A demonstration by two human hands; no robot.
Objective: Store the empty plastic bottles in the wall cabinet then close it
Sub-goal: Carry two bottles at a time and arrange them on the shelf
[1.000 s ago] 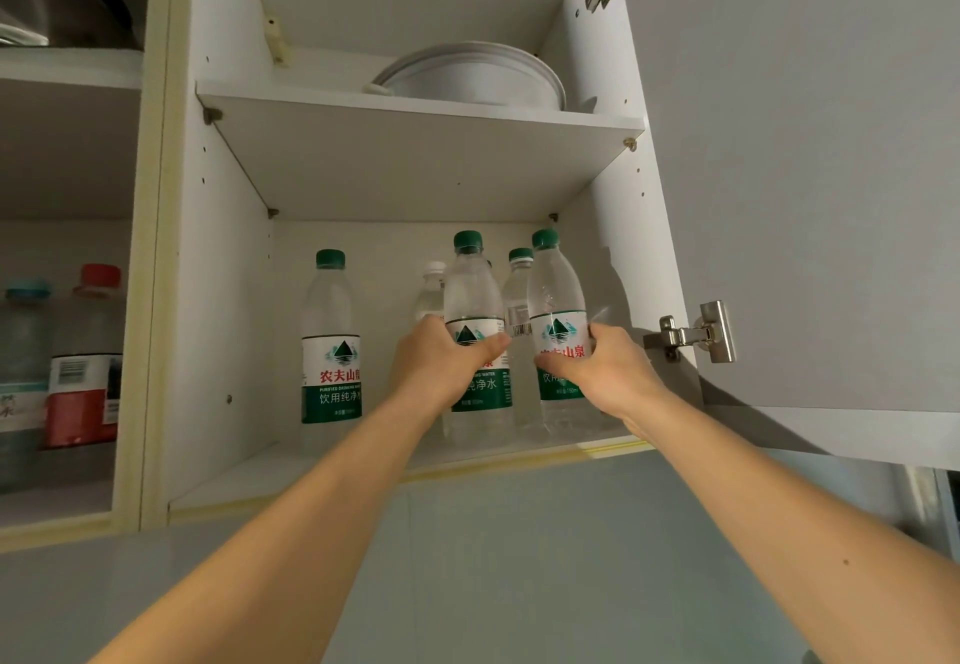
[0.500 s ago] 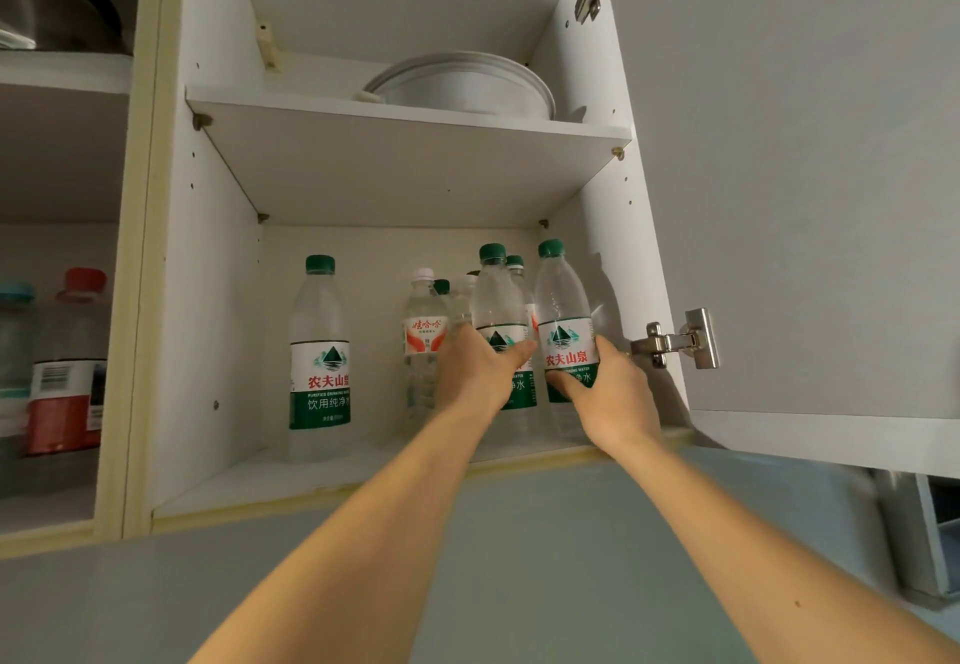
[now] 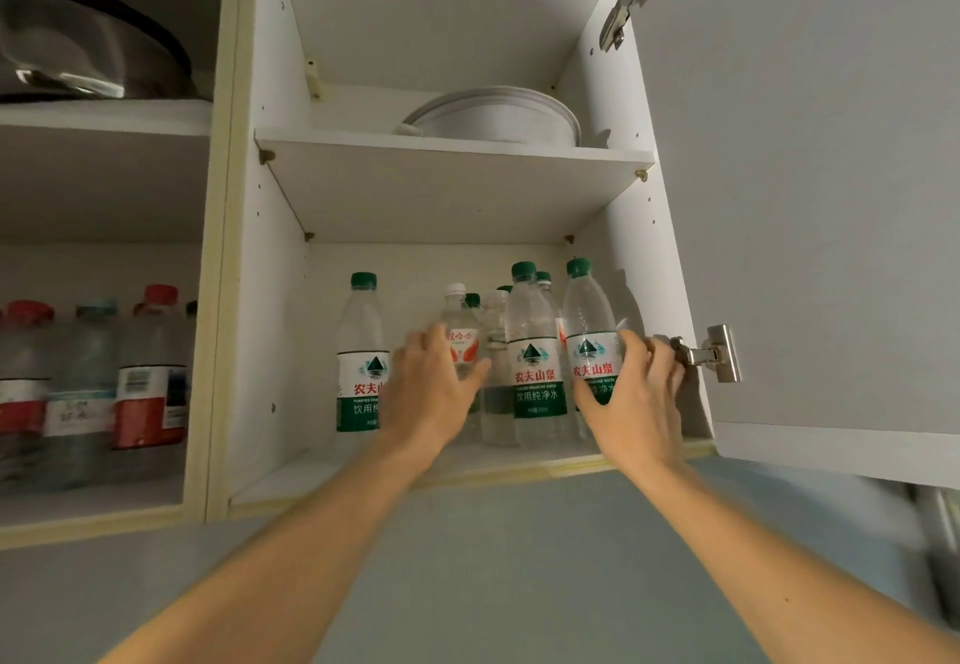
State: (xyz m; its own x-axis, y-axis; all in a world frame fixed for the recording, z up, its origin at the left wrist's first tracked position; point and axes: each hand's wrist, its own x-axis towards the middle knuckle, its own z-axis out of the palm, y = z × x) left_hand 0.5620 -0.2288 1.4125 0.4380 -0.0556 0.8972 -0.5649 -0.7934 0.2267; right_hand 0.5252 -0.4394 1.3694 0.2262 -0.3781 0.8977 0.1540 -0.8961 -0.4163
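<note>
Several clear empty plastic bottles stand on the lower shelf (image 3: pixel 311 476) of the open wall cabinet. A green-capped bottle (image 3: pixel 361 351) stands alone at the left. Another green-capped bottle (image 3: pixel 535 351) stands in the middle of the cluster, with a white-capped, red-labelled one (image 3: pixel 457 310) behind. My left hand (image 3: pixel 436 393) hovers between them with fingers spread, holding nothing. My right hand (image 3: pixel 634 398) has its thumb across the label of the rightmost green-capped bottle (image 3: pixel 587 320) and its fingers round that bottle's right side. The grey cabinet door (image 3: pixel 831 196) hangs open to the right.
A white bowl (image 3: pixel 498 118) sits on the upper shelf. The neighbouring compartment at left holds more bottles (image 3: pixel 145 377) below and a metal pan (image 3: pixel 78 55) above. A metal hinge (image 3: pixel 711 351) juts from the door just right of my right hand.
My left hand has let go of the middle green-capped bottle and moved left, fingers spread. Both front bottles now stand further in on the shelf. The view has tilted upward.
</note>
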